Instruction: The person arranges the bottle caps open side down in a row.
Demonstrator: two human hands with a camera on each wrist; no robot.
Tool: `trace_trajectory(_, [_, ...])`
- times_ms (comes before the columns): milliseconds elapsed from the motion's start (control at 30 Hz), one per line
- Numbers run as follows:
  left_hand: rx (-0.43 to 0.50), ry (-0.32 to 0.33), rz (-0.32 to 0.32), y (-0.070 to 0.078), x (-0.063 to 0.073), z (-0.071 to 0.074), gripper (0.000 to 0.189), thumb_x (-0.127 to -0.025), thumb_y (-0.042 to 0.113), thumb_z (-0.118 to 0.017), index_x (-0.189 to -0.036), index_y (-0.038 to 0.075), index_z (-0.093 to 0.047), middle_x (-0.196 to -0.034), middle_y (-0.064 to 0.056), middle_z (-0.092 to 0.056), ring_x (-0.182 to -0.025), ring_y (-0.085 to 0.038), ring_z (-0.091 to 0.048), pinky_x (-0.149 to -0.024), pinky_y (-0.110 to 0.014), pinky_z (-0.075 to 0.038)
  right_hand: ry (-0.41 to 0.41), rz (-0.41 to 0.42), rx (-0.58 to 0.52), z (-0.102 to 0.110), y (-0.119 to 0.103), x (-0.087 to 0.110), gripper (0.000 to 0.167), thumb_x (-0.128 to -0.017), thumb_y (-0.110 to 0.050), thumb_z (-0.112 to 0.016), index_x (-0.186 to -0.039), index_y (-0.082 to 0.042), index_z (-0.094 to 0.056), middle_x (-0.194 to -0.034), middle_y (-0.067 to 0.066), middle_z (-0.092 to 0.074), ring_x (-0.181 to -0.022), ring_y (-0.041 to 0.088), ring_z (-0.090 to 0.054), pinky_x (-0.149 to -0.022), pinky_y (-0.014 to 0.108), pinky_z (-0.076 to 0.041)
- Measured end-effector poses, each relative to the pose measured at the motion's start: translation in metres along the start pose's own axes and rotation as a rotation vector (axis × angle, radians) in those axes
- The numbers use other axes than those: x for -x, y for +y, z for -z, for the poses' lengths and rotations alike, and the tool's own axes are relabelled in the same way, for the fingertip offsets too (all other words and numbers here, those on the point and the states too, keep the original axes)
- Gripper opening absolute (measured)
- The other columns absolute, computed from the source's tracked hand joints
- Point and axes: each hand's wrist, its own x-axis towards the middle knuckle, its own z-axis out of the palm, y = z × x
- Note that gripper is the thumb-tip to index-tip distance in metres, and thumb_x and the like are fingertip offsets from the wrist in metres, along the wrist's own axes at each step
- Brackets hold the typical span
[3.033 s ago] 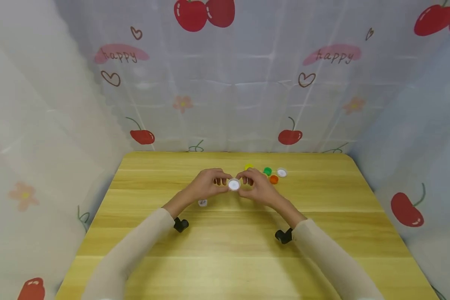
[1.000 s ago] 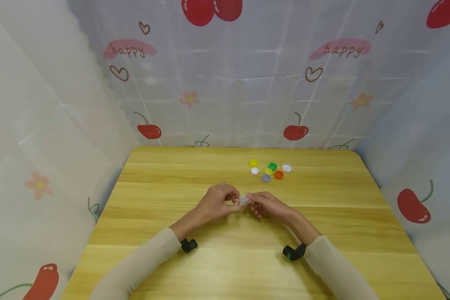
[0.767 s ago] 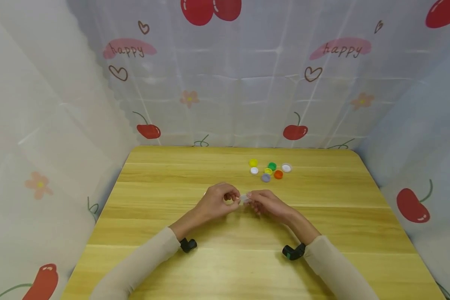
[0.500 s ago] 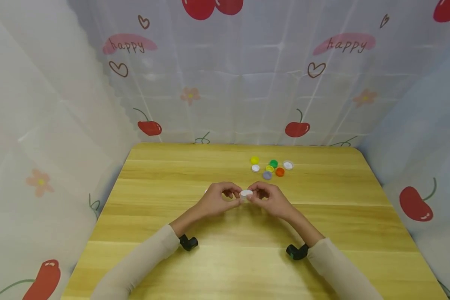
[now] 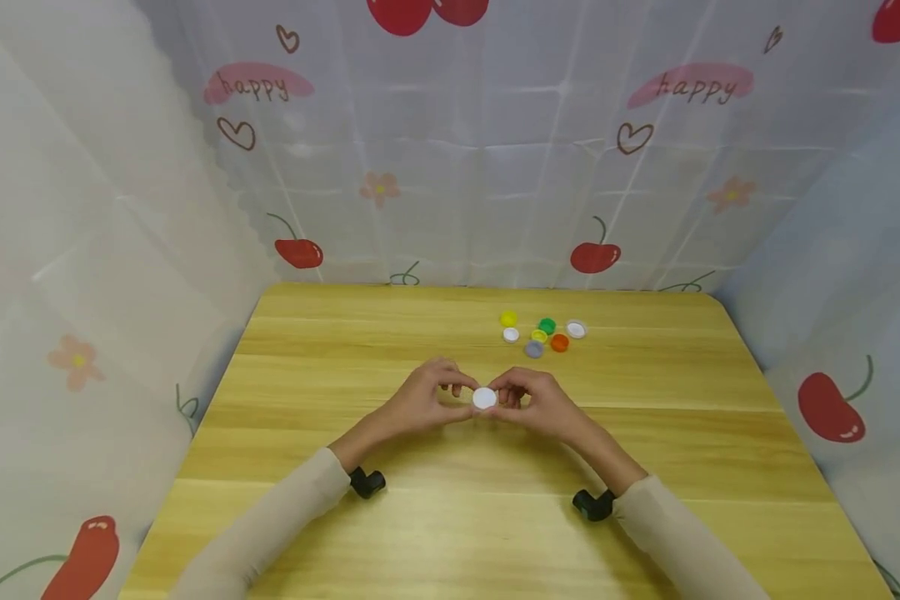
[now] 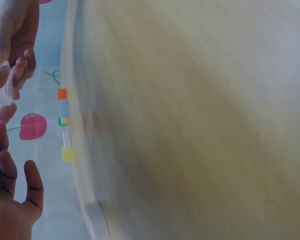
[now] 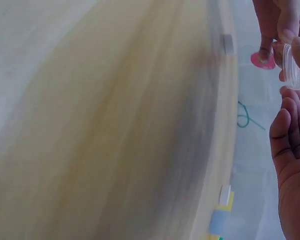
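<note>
Both hands hold one small round white plastic cap over the middle of the table, its flat white face showing in the head view. My left hand pinches its left edge between thumb and index finger. On the opposite edge, thumb and index finger of my right hand pinch it too. Seen edge-on in the right wrist view, the cap looks clear and ridged around its side. The other fingers of each hand are bent and free of the cap. In the left wrist view a pale block sits on the table.
Beyond the hands, small round caps lie grouped on the wooden table: yellow, white, green, orange, lavender, another yellow and a larger clear-rimmed white one. A printed curtain stands behind.
Both hands have come nearer the person since three seconds ago, uncovering the grouped caps. The held cap has been turned over, from clear-rimmed side through edge-on to its plain white face.
</note>
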Motion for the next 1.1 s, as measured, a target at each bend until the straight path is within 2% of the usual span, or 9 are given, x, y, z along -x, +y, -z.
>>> trace_trajectory(67, [-0.086,-0.015,-0.022,-0.004,0.002,0.006,0.028,-0.089,0.043,-0.089,-0.112,0.03,-0.083,-0.095,0.004,-0.064,-0.095,-0.011,-0.049,-0.084,-0.031,-0.042,-0.03,0.013,0.062,-0.004,-0.002,-0.006,0.03,-0.086,-0.031,-0.093,-0.11,-0.022,-0.078,-0.087,-0.005,-0.07,-0.078,0.008,-0.062,-0.073,0.024,-0.057])
trace_trajectory(167, [-0.203,-0.023,-0.051,-0.01,0.004,0.015,0.029,-0.087,0.046,-0.091,-0.109,0.03,-0.083,-0.107,0.003,-0.066,-0.105,-0.015,-0.05,-0.092,-0.038,-0.043,-0.093,0.005,0.155,-0.01,-0.007,-0.018,0.03,-0.089,-0.037,-0.09,-0.112,-0.023,-0.077,-0.09,-0.007,-0.071,-0.08,0.006,-0.062,-0.075,0.023,-0.057])
trace_trajectory(300, [-0.297,-0.013,-0.048,-0.017,0.004,0.022,0.029,-0.086,0.045,-0.091,-0.106,0.027,-0.082,-0.123,0.005,-0.065,-0.122,-0.022,-0.052,-0.106,-0.051,-0.043,-0.142,-0.022,0.252,-0.017,-0.01,-0.036,0.029,-0.092,-0.036,-0.088,-0.113,-0.02,-0.076,-0.093,-0.008,-0.071,-0.082,0.006,-0.061,-0.076,0.023,-0.055])
trace_trajectory(433, [-0.31,-0.006,0.009,-0.027,0.001,0.023,0.027,-0.088,0.041,-0.09,-0.108,0.025,-0.081,-0.13,0.003,-0.065,-0.129,-0.024,-0.052,-0.114,-0.059,-0.041,-0.147,-0.036,0.309,-0.023,-0.007,-0.05,0.029,-0.093,-0.035,-0.086,-0.114,-0.017,-0.075,-0.096,-0.006,-0.072,-0.084,0.009,-0.062,-0.079,0.025,-0.055])
trace_trajectory(700, [-0.322,-0.035,0.131,-0.041,-0.002,0.022,0.028,-0.093,0.042,-0.086,-0.11,0.021,-0.08,-0.135,-0.001,-0.064,-0.135,-0.027,-0.049,-0.118,-0.061,-0.036,-0.186,-0.066,0.293,-0.035,0.008,-0.071,0.031,-0.097,-0.038,-0.082,-0.118,-0.017,-0.073,-0.1,-0.006,-0.072,-0.089,0.01,-0.063,-0.082,0.03,-0.056])
trace_trajectory(933, [-0.345,-0.052,0.186,-0.047,0.0,0.025,0.027,-0.091,0.042,-0.087,-0.109,0.021,-0.081,-0.136,-0.001,-0.065,-0.138,-0.028,-0.049,-0.121,-0.063,-0.035,-0.206,-0.083,0.282,-0.041,0.011,-0.08,0.034,-0.095,-0.039,-0.084,-0.119,-0.015,-0.075,-0.108,-0.002,-0.074,-0.097,0.012,-0.068,-0.09,0.034,-0.06])
trace_trajectory(1100, [-0.328,-0.068,0.211,-0.049,0.004,0.029,0.028,-0.09,0.042,-0.088,-0.11,0.023,-0.08,-0.136,-0.001,-0.067,-0.135,-0.027,-0.052,-0.121,-0.063,-0.035,-0.223,-0.078,0.277,-0.045,0.008,-0.083,0.034,-0.095,-0.039,-0.084,-0.119,-0.015,-0.075,-0.107,-0.001,-0.071,-0.097,0.013,-0.066,-0.09,0.035,-0.058])
